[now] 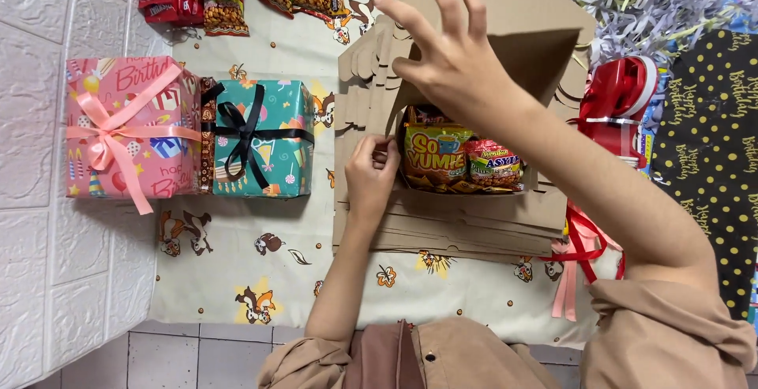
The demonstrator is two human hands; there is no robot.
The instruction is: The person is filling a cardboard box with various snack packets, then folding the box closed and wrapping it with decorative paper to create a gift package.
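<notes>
Left hand (371, 169) pinches the cardboard box (474, 81) side flap; right hand (450, 57), fingers spread, steadies the lid. Best keep snack packets (462, 160) tucked inside.

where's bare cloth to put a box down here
Free: the printed cloth in front of the pink gift box and teal gift box, left of the left hand. Crowded: the cardboard box, flat cardboard stack and ribbon spools.

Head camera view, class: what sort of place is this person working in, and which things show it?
Probably a home floor used for packing gift boxes. A cartoon-print sheet lies over floor tiles, two wrapped gift boxes sit beside flat cardboard boxes, and snack packets fill an open one.
</notes>
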